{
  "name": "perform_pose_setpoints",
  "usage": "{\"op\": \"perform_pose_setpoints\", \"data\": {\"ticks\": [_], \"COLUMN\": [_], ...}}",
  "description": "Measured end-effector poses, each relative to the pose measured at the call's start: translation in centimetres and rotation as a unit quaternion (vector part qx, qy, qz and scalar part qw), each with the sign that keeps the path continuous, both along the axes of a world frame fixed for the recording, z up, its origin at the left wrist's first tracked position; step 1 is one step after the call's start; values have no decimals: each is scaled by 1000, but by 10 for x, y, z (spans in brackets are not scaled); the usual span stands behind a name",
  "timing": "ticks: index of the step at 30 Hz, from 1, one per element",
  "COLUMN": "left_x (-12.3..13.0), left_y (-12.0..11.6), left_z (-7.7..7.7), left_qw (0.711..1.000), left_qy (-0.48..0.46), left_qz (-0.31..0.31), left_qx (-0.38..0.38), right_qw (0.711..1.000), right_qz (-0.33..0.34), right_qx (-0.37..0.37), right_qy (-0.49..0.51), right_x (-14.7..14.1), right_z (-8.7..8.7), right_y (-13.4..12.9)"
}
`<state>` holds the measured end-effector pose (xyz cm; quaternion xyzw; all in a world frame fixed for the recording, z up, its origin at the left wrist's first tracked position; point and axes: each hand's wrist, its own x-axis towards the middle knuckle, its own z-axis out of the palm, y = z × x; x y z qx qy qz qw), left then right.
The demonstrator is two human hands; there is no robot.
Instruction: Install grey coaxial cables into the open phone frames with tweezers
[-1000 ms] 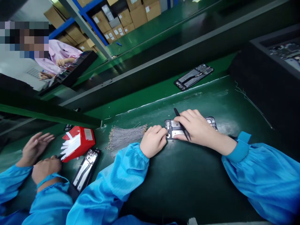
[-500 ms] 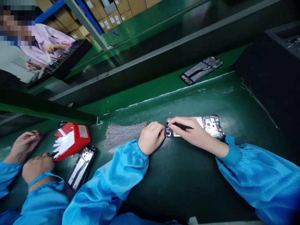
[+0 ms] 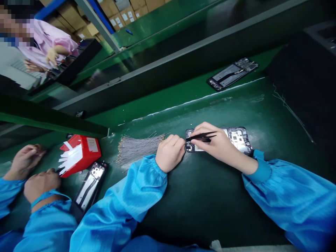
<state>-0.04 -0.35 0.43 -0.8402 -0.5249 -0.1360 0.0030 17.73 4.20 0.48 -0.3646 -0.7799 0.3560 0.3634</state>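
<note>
An opened phone (image 3: 238, 138) with bare boards and a silvery middle lies flat on the green bench, its left end between my hands. My right hand (image 3: 219, 145) crosses over it and grips black tweezers (image 3: 204, 135), whose tips point left onto the phone's left end. The rear ends of the tweezers show apart. My left hand (image 3: 170, 152) is closed, its curled fingertips against the left edge of the phone; anything small inside them is hidden. Just left of that hand lies a bundle of thin grey cables (image 3: 139, 148) with gold-coloured ends.
Another opened phone (image 3: 232, 74) lies at the back. To the left are a red box (image 3: 90, 152) of white strips, more phones (image 3: 90, 183) and a co-worker's hands (image 3: 42, 185). A black box-like object (image 3: 301, 80) stands right. Across the bench sits a person in pink (image 3: 49, 38).
My right hand has turned slightly, and both arms of the tweezers now show apart. My left hand stays by the phone's edge. The view has shifted a little.
</note>
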Motion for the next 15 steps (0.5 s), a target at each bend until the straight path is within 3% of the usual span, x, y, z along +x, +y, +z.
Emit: {"op": "perform_pose_setpoints", "data": {"ticks": [9, 15], "left_x": [-1, -1], "left_y": [-1, -2], "left_z": [-1, -1], "left_qw": [1000, 1000], "left_qy": [18, 17], "left_qz": [-16, -17], "left_qx": [8, 10], "right_qw": [998, 999], "right_qz": [8, 16], "right_qx": [-50, -43], "right_qy": [21, 18], "right_x": [0, 1], "right_z": [0, 0], "right_y": [1, 0]}}
